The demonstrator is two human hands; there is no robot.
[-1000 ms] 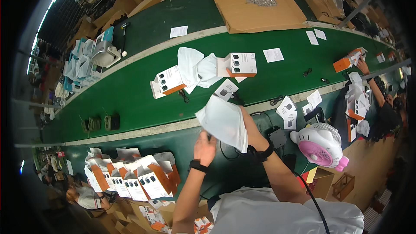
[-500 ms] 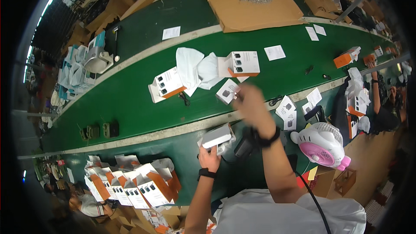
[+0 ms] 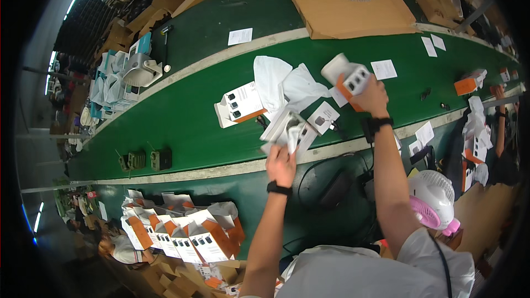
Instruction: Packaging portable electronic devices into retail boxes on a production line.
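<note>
Both hands (image 3: 281,164) (image 3: 371,96) hold boxes (image 3: 349,77) above belt (image 3: 182,116).

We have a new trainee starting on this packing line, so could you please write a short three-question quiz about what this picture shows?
1. True or false: the right hand holds a white and orange box above the green belt.
2. What does the left hand grip? A) a white box with a plastic bag B) a hammer C) a fan
3. Fill in: the white and pink fan stands to the person's ____.

Key: 1 true; 2 A; 3 right.
</note>
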